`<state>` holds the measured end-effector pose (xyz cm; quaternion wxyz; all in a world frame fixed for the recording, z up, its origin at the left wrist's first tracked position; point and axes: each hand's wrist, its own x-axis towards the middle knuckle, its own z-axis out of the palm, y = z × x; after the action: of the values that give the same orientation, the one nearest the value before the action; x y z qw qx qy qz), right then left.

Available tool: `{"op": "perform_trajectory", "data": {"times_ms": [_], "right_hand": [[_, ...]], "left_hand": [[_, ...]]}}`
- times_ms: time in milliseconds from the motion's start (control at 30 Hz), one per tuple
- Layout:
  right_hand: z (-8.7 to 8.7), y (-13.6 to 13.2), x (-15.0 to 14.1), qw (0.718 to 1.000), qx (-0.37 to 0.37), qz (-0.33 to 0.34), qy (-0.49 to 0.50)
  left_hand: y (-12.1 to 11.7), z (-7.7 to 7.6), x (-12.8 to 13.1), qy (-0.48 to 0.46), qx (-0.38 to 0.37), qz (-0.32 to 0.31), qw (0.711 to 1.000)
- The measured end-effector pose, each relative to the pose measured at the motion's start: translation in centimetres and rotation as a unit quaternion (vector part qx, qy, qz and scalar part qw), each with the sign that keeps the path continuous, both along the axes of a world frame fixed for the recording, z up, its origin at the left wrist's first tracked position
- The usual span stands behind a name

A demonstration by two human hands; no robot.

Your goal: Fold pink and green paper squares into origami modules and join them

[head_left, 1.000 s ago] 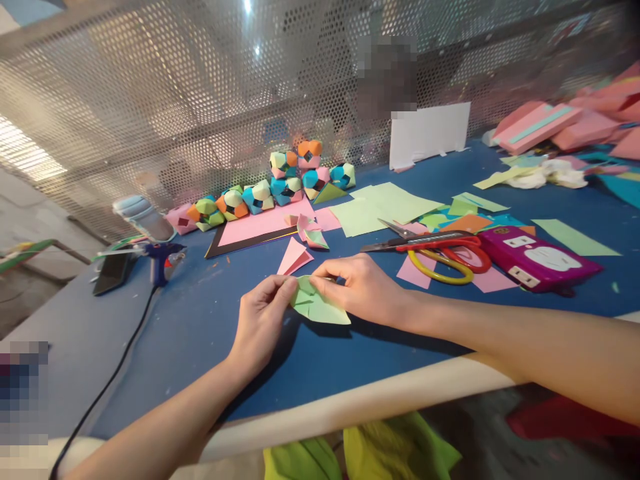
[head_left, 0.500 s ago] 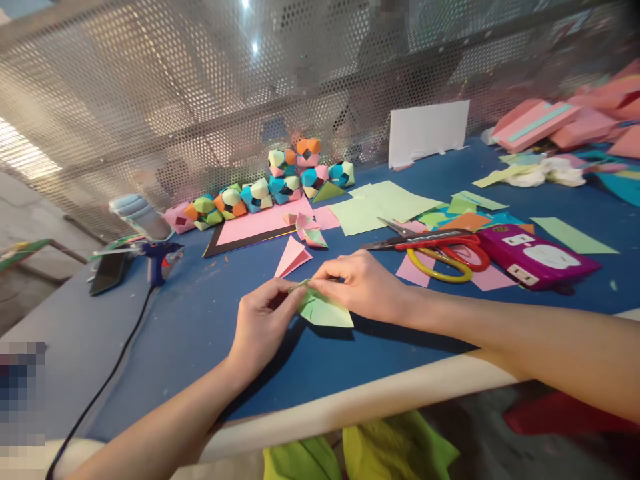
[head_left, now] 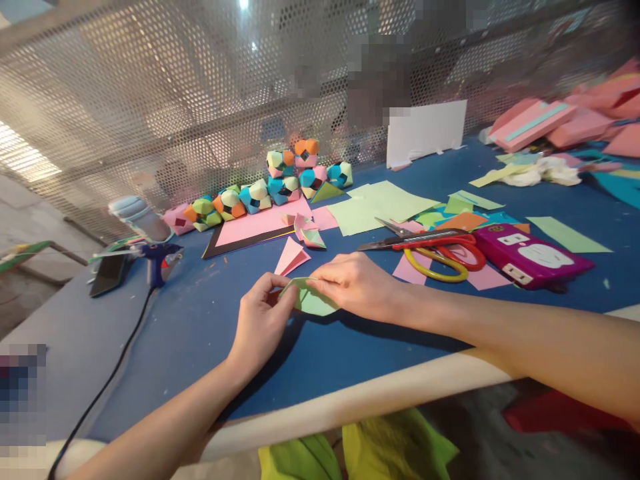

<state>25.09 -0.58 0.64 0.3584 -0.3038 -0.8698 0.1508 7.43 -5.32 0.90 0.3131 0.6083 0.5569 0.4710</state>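
Between my hands is a small folded piece of light green paper [head_left: 316,301], held just above the blue table. My left hand [head_left: 263,315] pinches its left end between thumb and fingers. The right end is gripped by my right hand [head_left: 356,283], whose fingers cover part of the upper edge. Just beyond the hands lies a folded pink paper piece [head_left: 292,256]. Behind that rests a pink and green folded paper unit [head_left: 308,231].
Scissors [head_left: 435,257] and a purple power strip [head_left: 531,257] lie to the right, among paper scraps. A glue gun [head_left: 157,261] with a black cord stands at left. Folded paper balls [head_left: 255,195] line the perforated metal screen [head_left: 200,100]. A pink paper pile [head_left: 560,127] sits far right.
The green paper has been turned or folded over, so its loose lower right corner no longer sticks out. Both hands stay almost in place.
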Motion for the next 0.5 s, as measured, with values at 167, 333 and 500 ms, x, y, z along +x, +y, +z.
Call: {"op": "perform_trajectory", "data": {"times_ms": [167, 333, 500], "right_hand": [[-0.4, 0.0, 0.0, 0.999, -0.015, 0.03, -0.006], [0.4, -0.4, 0.0, 0.998, -0.055, 0.02, 0.025], [0.9, -0.7, -0.3, 0.975, -0.185, -0.032, 0.118]], "left_hand": [[0.1, 0.1, 0.3, 0.014, -0.054, -0.031, 0.998], [0.0, 0.1, 0.4, -0.042, -0.064, -0.031, 0.997], [0.5, -0.1, 0.4, -0.124, -0.012, 0.03, 0.992]]}}
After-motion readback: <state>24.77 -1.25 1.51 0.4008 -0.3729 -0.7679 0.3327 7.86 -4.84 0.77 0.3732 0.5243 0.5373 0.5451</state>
